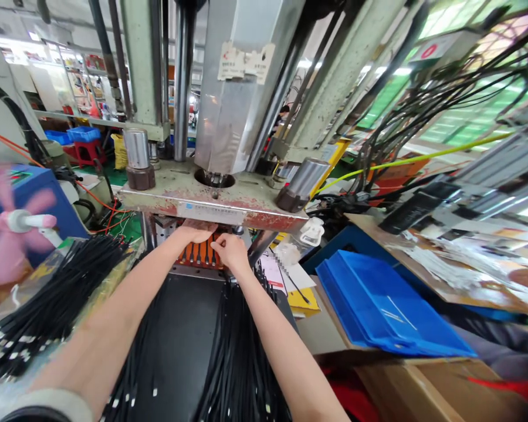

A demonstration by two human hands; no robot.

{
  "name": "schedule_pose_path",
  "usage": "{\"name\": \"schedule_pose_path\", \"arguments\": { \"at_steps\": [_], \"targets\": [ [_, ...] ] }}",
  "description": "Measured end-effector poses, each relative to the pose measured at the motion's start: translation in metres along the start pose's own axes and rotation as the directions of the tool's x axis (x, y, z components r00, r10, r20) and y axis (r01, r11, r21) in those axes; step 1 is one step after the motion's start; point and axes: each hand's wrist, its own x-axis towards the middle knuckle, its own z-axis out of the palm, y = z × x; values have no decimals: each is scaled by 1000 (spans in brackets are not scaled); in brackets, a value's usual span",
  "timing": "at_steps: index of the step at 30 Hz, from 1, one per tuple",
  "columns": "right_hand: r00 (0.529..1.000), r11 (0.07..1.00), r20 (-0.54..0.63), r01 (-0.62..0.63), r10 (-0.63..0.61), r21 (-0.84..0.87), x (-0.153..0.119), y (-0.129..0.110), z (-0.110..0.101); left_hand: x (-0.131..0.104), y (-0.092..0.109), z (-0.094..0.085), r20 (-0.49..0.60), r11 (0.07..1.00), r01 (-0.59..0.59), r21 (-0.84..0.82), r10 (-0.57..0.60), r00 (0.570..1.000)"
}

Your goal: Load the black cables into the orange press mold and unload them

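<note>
Both my arms reach forward under the rusty plate (211, 206) of a vertical press machine. My left hand (192, 232) rests palm down on the orange slotted mould (199, 254), partly tucked beneath the plate. Beside it, my right hand (231, 250) pinches the end of a black cable (213, 254) lying in one of the mould's slots. More black cables (240, 357) hang from the mould down over the black machine front, under my right forearm. The fingertips of my left hand are hidden by the plate.
A bundle of black cables with white tags (39, 305) lies at left on a plastic sheet. A pink fan (13, 225) spins at far left. Stacked blue bins (382, 308) sit at right on a cardboard box. Tangled black hoses (440, 99) hang at upper right.
</note>
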Motion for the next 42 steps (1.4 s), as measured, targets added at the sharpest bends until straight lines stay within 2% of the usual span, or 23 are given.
{"name": "schedule_pose_path", "arguments": {
  "at_steps": [3,5,7,8,9,11,12,14,16,18,20,24,26,28,30,32,37,40,42],
  "targets": [
    [1000,1000,-8,-7,8,12,1,-1,-3,6,3,-3,30,1000,10,-2,-10,999],
    [996,997,-61,66,-63,33,-10,7,-8,-7,0,-6,55,1000,10,-3,-10,998],
    [988,994,-113,109,-107,5,-34,26,-16,-36,-7,-6,30,1000,8,-26,-7,1000],
    [989,995,-111,90,-95,-51,-50,37,-20,-56,-11,-5,-29,999,14,-46,-15,999],
    [995,988,-81,39,-51,-147,-66,49,-24,-79,-15,-3,-120,997,27,-71,-35,992],
    [994,929,54,-70,97,-364,-97,68,-29,-125,-21,5,-322,989,111,-96,-137,937],
    [977,894,132,-93,166,-439,-110,75,-31,-147,-23,11,-352,982,175,-75,-190,916],
    [937,877,262,-84,231,-473,-126,81,-30,-181,-20,23,-269,967,256,6,-245,931],
    [922,906,317,-77,224,-416,-131,80,-28,-198,-11,34,-97,955,282,92,-273,957],
    [918,923,318,-108,235,-369,-130,76,-26,-200,-1,39,29,943,296,150,-303,952],
    [919,928,297,-152,259,-339,-128,74,-26,-195,6,39,71,929,331,165,-346,936],
    [945,954,187,-232,267,-191,-132,76,-29,-189,5,40,81,927,375,25,-376,923],
    [953,967,170,-254,252,-10,-136,79,-29,-192,-1,41,64,939,340,-39,-338,939],
    [961,960,158,-249,228,126,-139,78,-28,-196,-6,38,-2,960,260,-102,-261,965],
    [972,967,94,-225,215,122,-141,74,-28,-200,-7,28,-99,967,175,-187,-196,976],
    [982,980,15,-188,187,61,-143,65,-29,-202,-2,9,-161,952,138,-274,-187,969],
    [997,998,-48,-60,61,28,-142,33,-32,-191,26,-43,-207,881,77,-467,-193,959],
    [996,999,-78,-31,34,41,-139,19,-39,-173,45,-61,-208,772,-32,-635,-131,969],
    [996,987,-86,-16,30,161,-140,12,-46,-159,57,-66,-155,654,-69,-753,-75,985]
  ]
}}
